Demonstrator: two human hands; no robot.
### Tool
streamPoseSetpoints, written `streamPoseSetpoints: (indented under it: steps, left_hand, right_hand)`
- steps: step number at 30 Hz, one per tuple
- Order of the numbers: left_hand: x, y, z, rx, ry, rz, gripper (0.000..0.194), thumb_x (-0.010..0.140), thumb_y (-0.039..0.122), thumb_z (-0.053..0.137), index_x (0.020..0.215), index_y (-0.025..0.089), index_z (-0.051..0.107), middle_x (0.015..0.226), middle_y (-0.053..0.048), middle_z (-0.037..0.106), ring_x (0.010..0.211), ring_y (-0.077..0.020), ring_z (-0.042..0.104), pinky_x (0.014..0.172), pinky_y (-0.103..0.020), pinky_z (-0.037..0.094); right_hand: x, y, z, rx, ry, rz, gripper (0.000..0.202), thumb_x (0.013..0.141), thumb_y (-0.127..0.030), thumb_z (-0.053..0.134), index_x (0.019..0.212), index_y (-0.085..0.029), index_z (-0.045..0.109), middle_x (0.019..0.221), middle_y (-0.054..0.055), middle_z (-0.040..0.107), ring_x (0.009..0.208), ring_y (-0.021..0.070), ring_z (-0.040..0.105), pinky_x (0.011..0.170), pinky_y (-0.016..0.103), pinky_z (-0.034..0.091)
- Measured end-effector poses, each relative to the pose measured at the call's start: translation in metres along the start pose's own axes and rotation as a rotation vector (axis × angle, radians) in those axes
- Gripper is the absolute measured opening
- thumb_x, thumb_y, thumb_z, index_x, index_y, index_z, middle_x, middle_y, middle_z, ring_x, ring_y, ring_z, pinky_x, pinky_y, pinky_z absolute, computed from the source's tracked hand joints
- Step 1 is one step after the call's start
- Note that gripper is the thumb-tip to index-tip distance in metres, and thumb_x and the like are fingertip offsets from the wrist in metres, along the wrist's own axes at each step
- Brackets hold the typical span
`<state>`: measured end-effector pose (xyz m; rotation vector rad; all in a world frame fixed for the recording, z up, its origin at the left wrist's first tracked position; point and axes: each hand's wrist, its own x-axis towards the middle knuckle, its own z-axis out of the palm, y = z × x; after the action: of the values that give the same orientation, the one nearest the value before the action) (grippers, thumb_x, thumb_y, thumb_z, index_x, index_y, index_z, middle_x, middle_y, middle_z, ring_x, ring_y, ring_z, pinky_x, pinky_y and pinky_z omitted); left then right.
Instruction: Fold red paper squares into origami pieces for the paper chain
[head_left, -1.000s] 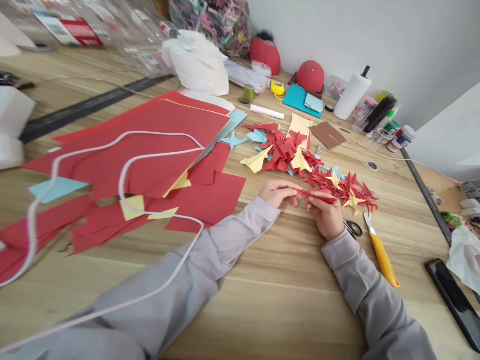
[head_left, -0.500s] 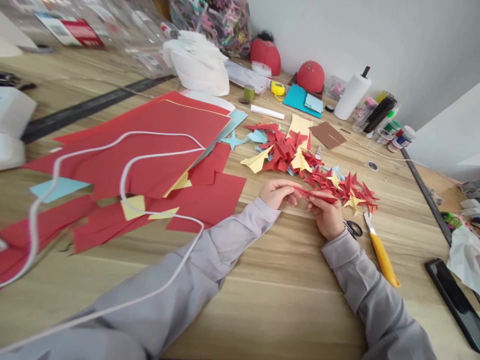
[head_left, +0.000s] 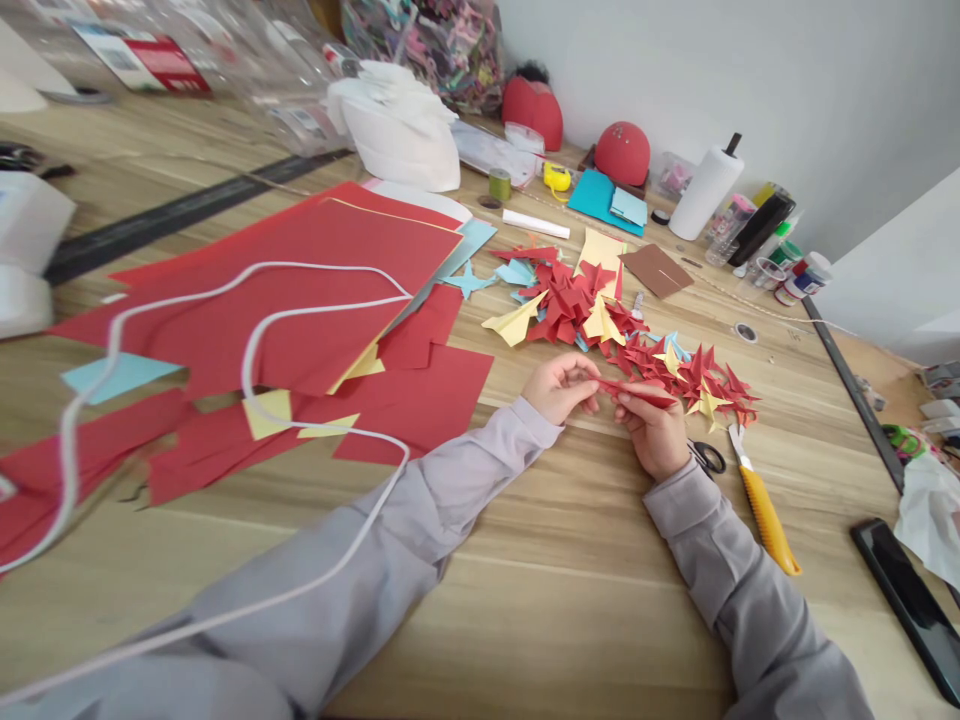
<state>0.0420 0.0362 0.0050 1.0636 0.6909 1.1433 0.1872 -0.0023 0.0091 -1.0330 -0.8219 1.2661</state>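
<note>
Between my hands is a narrow piece of folded red paper (head_left: pixel 651 396), held just above the wooden table. My left hand (head_left: pixel 561 388) pinches its left end between thumb and fingers. My right hand (head_left: pixel 654 430) grips the other end, thumb on top; its lower fingers are partly hidden. Right behind them lies a pile of folded paper stars (head_left: pixel 570 305), mostly red with some yellow and light blue. Black-handled scissors (head_left: pixel 706 458) lie beside my right wrist, partly covered by it. A yellow-handled knife (head_left: pixel 766 510) rests to the right of my right forearm.
Large red paper sheets (head_left: pixel 300 290) and smaller red pieces (head_left: pixel 420 410) spread over the left side, with a white cord (head_left: pixel 255 350) across them. A phone (head_left: pixel 904 600) lies at the right edge. Tissues (head_left: pixel 397 130), a yellow tape measure (head_left: pixel 556 178) and bottles (head_left: pixel 802 280) stand behind.
The fingers of my left hand have curled in and shifted slightly along the red paper's left end. My right hand keeps its hold almost unmoved.
</note>
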Motion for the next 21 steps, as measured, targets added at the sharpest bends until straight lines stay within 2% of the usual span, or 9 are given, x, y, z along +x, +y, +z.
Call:
streamPoseSetpoints:
  steps: [11, 21]
  left_hand:
    - [-0.0015, 0.0037, 0.0015, -0.016, 0.077, 0.001, 0.009, 0.058, 0.015, 0.063, 0.062, 0.013, 0.055, 0.053, -0.001, 0.064, 0.038, -0.0112, 0.056, 0.042, -0.022, 0.046]
    - [-0.0035, 0.0048, 0.0021, -0.048, 0.104, -0.045, 0.008, 0.061, 0.017, 0.058, 0.067, 0.012, 0.058, 0.056, -0.002, 0.066, 0.04, -0.0121, 0.058, 0.042, -0.023, 0.048]
  right_hand:
    - [-0.0019, -0.0032, 0.0044, -0.009, 0.014, 0.015, 0.014, 0.053, -0.015, 0.076, 0.067, -0.019, 0.073, 0.058, -0.001, 0.066, 0.049, 0.0095, 0.056, 0.047, 0.023, 0.044]
    - [-0.0012, -0.0009, 0.0022, -0.015, 0.01, 0.0, 0.014, 0.055, -0.015, 0.075, 0.068, -0.02, 0.072, 0.06, -0.001, 0.067, 0.049, 0.0096, 0.056, 0.047, 0.023, 0.044]
